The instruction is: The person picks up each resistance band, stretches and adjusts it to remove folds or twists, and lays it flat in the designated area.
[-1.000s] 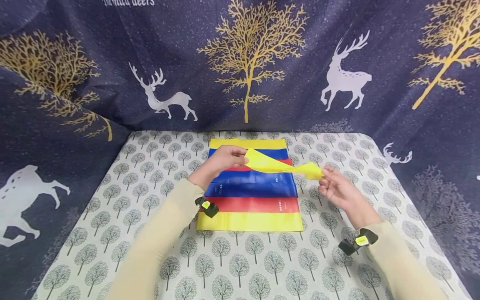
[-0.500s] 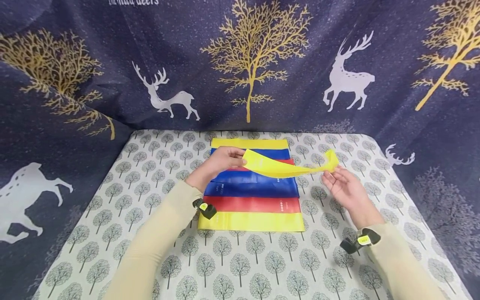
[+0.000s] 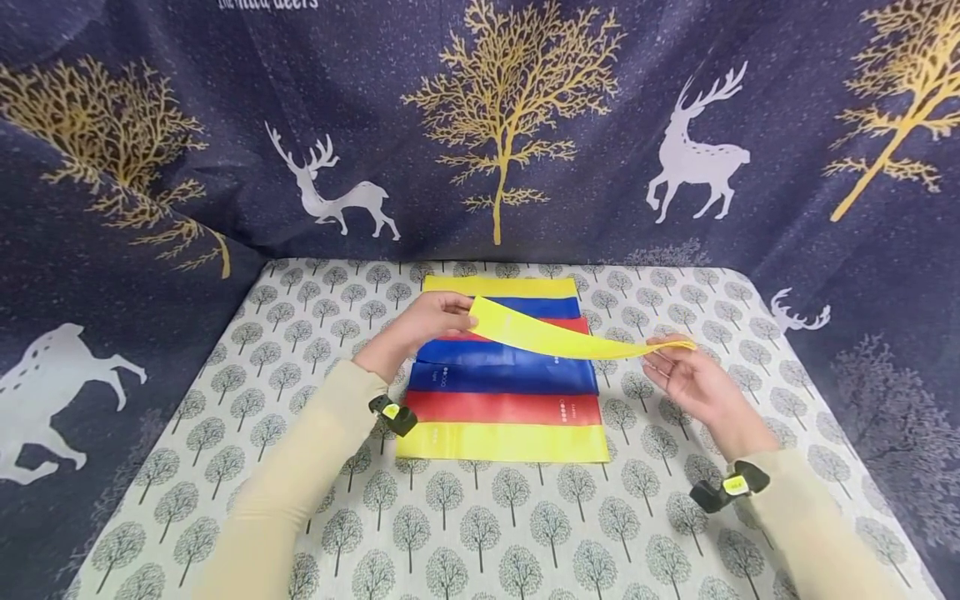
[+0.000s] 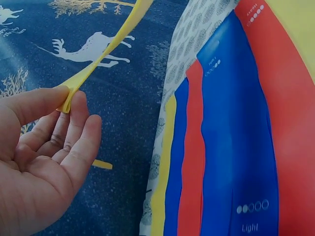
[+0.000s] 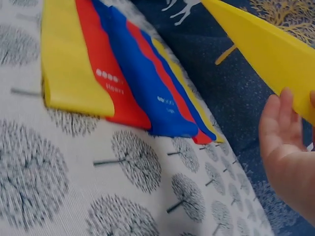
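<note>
A yellow resistance band (image 3: 555, 340) stretches in the air between both hands, sagging slightly toward the right. My left hand (image 3: 420, 327) pinches its left end between thumb and fingers; the left wrist view shows that folded end of the band (image 4: 74, 93) in the fingertips. At the other end, my right hand (image 3: 693, 383) holds the band with fingers beneath it; the thumb is mostly out of frame in the right wrist view. Below the band, flat resistance bands lie overlapped in a row: yellow (image 3: 502, 443), red (image 3: 495, 408) and blue (image 3: 517, 379) in front, more red, blue and yellow behind.
The table wears a pale cloth (image 3: 480, 517) printed with grey trees. Behind it hangs a dark blue curtain (image 3: 570, 208) with white deer and golden trees. Each wrist carries a black strapped device, one on the left (image 3: 393, 415) and one on the right (image 3: 729, 487).
The bunched, upturned right end of the yellow band has straightened out over my right hand. My left hand has shifted slightly left, drawing the band longer. The row of bands stays put.
</note>
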Demonstrator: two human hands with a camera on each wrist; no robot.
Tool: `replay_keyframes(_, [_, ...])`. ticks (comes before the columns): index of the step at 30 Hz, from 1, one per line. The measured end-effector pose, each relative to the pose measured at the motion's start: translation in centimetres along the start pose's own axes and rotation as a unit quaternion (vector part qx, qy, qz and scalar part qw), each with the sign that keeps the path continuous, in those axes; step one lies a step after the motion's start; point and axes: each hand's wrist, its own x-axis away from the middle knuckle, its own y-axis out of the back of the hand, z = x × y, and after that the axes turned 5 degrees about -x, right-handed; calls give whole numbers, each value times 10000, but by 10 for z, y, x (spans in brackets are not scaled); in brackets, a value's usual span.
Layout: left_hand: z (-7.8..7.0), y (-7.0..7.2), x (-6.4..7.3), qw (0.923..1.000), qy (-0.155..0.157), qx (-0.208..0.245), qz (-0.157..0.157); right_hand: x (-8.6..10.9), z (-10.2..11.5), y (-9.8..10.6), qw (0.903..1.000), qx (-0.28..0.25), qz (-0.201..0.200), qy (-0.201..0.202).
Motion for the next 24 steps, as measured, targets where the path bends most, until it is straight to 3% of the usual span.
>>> replay_keyframes(5, [4, 7, 2, 9998, 34, -186, 9, 1, 4, -3, 9937, 1094, -240, -61])
replay_keyframes(9, [5, 11, 4, 9998, 50, -190, 17, 3, 8, -3, 9889, 1464, 129, -213])
replay_keyframes(11, [5, 13, 5, 9999, 56, -156, 26, 4, 9, -3, 9887, 1414, 402, -282])
replay_keyframes(15, [10, 15, 6, 9999, 74, -99, 36, 3, 11, 1, 9912, 724, 981, -513])
replay_keyframes(19, [13, 17, 5, 9998, 61, -146, 98, 3, 11, 2, 9903, 250, 1179, -697])
replay_keyframes(22, [14, 19, 7, 9996, 92, -236, 132, 5, 10, -1, 9900, 932, 881, -587])
replay_keyframes(24, [15, 21, 10, 9993, 112, -299, 183, 6, 8, -4, 9830, 1684, 512, -522])
